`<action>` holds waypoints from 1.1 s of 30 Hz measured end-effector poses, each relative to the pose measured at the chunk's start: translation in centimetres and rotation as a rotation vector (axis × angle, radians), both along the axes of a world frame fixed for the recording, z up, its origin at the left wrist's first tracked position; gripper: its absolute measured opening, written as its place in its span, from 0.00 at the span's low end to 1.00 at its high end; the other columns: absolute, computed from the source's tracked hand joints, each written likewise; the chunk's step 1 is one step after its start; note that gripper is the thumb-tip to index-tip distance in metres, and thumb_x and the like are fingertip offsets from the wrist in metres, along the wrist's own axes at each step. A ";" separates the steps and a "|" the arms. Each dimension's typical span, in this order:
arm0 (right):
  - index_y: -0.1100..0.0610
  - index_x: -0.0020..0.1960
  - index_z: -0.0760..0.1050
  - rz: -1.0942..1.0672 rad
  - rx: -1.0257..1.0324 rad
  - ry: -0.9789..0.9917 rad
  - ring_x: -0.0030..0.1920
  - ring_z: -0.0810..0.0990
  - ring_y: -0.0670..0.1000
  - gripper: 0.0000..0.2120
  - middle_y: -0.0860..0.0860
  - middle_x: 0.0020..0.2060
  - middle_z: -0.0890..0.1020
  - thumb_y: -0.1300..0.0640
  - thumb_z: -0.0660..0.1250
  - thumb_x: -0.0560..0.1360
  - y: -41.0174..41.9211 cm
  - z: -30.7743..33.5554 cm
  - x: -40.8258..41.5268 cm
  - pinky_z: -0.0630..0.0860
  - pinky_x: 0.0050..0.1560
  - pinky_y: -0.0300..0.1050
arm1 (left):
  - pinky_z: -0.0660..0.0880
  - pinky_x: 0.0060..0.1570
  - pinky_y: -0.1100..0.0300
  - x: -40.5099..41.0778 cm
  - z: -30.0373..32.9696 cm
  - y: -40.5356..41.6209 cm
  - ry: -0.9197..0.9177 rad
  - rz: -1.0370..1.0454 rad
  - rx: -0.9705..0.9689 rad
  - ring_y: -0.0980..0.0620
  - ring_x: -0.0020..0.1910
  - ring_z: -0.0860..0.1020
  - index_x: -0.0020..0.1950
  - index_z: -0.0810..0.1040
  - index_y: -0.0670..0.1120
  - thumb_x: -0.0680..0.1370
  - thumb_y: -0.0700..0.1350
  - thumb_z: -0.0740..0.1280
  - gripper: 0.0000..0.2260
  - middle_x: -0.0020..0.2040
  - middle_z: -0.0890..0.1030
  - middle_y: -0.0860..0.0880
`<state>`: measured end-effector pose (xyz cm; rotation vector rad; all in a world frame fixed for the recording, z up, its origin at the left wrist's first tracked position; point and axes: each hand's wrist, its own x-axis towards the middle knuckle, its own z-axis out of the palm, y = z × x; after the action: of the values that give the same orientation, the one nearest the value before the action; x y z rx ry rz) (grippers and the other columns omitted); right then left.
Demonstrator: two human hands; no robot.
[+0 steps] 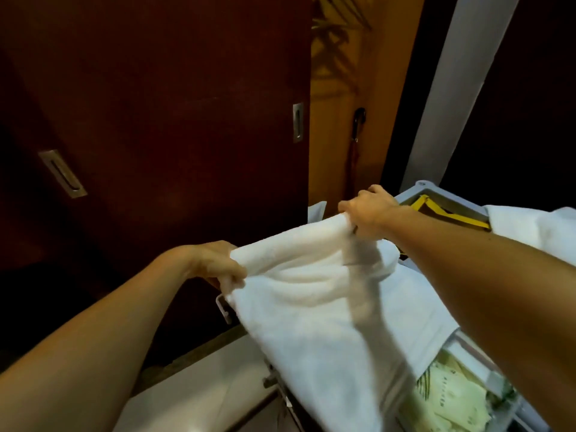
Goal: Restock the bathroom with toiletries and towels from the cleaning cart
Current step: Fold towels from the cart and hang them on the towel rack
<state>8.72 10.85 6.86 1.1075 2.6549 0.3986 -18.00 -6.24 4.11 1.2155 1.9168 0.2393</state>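
Observation:
A white towel (311,294) is stretched between both hands above the cleaning cart (448,194). My left hand (218,265) grips its near left corner, fingers curled round the cloth. My right hand (371,213) pinches the far edge, bunched up, a little higher. The towel hangs down over the cart's top and covers part of a clear bin of pale green toiletry packets (445,391) at the lower right.
A dark red sliding door (156,120) with metal recessed handles (297,123) fills the left. An orange wall with a hanging umbrella (357,145) is behind. More white linen (530,226) lies at the cart's right. A grey post (452,88) rises behind the cart.

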 end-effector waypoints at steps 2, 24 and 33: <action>0.49 0.64 0.72 -0.048 0.105 0.031 0.63 0.72 0.55 0.18 0.51 0.58 0.79 0.52 0.67 0.75 -1.0 1.4 1.0 0.61 0.68 0.54 | 0.80 0.35 0.59 0.9 1.2 0.2 0.010 0.033 0.130 0.47 0.47 0.82 0.57 0.79 0.44 0.71 0.36 0.72 0.15 0.51 0.81 0.43; 0.53 0.62 0.67 -0.375 0.619 0.654 0.53 0.75 0.57 0.21 0.54 0.51 0.77 0.60 0.69 0.72 -12.0 12.7 12.7 0.70 0.53 0.53 | 0.80 0.44 0.52 9.3 14.7 0.1 0.361 0.203 1.095 0.45 0.44 0.78 0.43 0.74 0.56 0.62 0.52 0.68 0.11 0.39 0.78 0.53; 0.56 0.49 0.70 -0.399 0.697 1.008 0.37 0.72 0.57 0.09 0.54 0.36 0.74 0.53 0.58 0.73 -16.5 17.1 15.2 0.69 0.44 0.51 | 0.74 0.37 0.57 11.3 19.6 -1.6 -0.029 0.377 1.291 0.49 0.38 0.77 0.35 0.76 0.49 0.64 0.51 0.65 0.06 0.35 0.77 0.52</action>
<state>23.91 -5.69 24.00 2.5615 2.9744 0.9104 -6.68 -7.85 23.70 1.5208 1.9088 1.8819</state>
